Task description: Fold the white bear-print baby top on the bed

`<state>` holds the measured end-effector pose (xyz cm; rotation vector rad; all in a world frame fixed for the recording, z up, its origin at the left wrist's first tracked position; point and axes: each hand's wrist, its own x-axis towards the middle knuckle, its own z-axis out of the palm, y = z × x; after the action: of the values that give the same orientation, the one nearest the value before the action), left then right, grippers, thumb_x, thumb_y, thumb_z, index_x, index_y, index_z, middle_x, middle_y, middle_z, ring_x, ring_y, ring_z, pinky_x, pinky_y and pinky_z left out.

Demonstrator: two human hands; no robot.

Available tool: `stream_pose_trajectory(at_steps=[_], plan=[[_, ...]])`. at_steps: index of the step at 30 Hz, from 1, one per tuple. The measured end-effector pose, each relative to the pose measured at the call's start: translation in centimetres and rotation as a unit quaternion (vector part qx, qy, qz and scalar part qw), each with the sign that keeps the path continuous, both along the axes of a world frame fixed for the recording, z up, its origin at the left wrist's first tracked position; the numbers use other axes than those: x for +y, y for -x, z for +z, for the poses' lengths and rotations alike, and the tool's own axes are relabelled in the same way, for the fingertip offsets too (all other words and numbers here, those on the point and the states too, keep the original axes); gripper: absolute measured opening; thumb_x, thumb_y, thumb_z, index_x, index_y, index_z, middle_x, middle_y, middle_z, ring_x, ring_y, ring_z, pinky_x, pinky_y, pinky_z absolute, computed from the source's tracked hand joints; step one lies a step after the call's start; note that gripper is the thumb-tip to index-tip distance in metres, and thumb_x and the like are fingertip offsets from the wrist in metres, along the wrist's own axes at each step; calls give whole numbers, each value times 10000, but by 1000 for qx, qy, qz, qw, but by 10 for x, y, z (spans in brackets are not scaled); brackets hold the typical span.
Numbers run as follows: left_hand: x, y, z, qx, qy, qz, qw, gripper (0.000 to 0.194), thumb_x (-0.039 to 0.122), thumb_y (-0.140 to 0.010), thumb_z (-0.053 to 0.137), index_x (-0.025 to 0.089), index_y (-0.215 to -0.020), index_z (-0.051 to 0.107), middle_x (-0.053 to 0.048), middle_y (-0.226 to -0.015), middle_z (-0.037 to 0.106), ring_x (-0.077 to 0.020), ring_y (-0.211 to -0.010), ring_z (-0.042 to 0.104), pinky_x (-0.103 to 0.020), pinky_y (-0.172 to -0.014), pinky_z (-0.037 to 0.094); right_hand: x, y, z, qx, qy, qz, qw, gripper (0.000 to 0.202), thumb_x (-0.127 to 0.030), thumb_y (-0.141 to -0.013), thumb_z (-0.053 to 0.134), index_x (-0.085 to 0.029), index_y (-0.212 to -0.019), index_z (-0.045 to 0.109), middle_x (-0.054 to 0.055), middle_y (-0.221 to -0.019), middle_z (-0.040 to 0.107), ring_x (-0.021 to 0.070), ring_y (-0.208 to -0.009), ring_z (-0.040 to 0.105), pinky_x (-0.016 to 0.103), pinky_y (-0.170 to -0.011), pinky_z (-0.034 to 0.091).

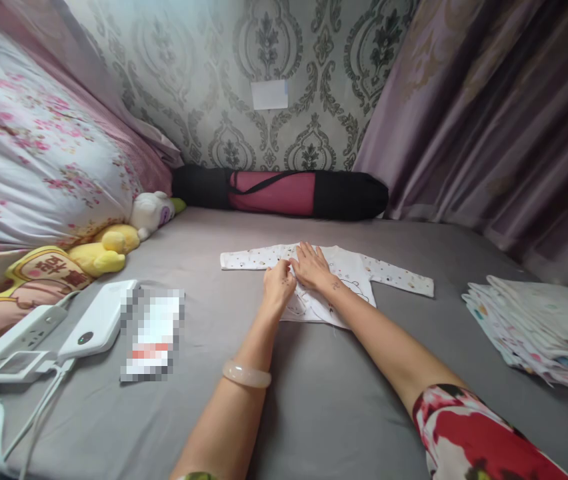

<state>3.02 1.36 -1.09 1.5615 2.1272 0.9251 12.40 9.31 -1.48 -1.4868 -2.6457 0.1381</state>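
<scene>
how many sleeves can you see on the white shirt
2. On the white shirt, one sleeve stretches toward the picture's left, the other sleeve toward its right, pointing roughly at the cloth stack. None seem hidden.

A pale, rounded bangle (247,375) circles the left forearm (229,420); the right sleeve (484,430) is patterned red, white and black, the visible bit of left sleeve (199,476) greenish

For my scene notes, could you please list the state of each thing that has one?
White shirt: spread out
Left hand: curled, at the shirt
Right hand: laid flat on the shirt
Cloth stack: folded, piled
Long bag: lying lengthwise
Right-side curtain: hanging in folds
</scene>
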Motion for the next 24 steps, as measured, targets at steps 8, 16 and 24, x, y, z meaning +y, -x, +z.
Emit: stream_pose_trajectory(at_steps=[8,16,24], plan=[[1,7,-3,-16,-18,18,1000,367,84,-846,409,157,-1126,636,-101,-1152,706,-203,-1111,629,-301,-965,438,12,13,-20,31,44,12,998,678,-437,-995,165,-9,-1515,239,143,-1600,206,232,-1487,118,406,-1194,64],[2,4,-5,-5,-37,-5,999,383,87,-806,421,170,-1109,641,-87,-1103,718,-201,-1064,645,-313,-952,459,4,0,-12,133,44,15,990,591,-353,-995,176,-64,-1489,325,124,-1570,306,194,-1469,201,366,-1190,106],[2,-4,-8,-26,-56,-24,998,367,109,-836,418,154,-1126,640,-97,-1139,704,-195,-1053,644,-304,-943,466,-51,-55,-2,84,57,-14,995,661,-398,-980,236,-18,-1521,231,162,-1607,165,251,-1492,82,417,-1199,34]])
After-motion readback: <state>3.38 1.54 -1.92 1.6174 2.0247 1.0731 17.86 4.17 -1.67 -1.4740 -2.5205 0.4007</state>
